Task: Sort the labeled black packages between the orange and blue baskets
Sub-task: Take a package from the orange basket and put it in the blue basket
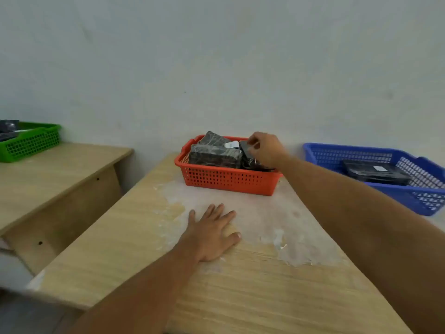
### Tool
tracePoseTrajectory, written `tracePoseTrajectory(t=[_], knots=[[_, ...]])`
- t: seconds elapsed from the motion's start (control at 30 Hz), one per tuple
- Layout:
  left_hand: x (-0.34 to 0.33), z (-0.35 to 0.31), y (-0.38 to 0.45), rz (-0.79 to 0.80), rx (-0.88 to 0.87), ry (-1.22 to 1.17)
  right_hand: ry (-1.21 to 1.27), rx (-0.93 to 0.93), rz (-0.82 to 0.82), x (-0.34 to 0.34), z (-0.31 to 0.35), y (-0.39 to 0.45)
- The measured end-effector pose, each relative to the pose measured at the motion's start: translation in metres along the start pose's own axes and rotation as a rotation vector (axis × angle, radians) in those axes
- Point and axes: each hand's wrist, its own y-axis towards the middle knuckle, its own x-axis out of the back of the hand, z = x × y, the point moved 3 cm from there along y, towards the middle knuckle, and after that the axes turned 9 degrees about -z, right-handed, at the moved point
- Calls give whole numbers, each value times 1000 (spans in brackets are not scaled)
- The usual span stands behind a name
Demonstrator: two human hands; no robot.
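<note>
The orange basket [226,180] stands at the far middle of the wooden table and holds several black wrapped packages [215,155], one showing a white label [231,144]. My right hand [265,149] reaches into the basket's right side, fingers curled on the top edge of an upright black package [246,150]. To the right is the blue basket [409,196] with one flat black package [375,174] bearing a white label. Resting flat on the table in front of the orange basket, my left hand [213,233] has its fingers spread and holds nothing.
A second, lower wooden table [48,174] at the left carries a green basket [31,142] with dark items inside. A pale wall rises right behind the baskets. The table [240,285] has worn whitish patches.
</note>
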Motion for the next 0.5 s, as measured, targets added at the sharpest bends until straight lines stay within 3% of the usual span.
tracePoseTrajectory(t=[0.13,0.5], knots=[[1,3,8,-33,-40,45,49,-83,29,-20,-2,33],[-5,7,12,-49,-54,51,-24,15,236,-60,-28,84]])
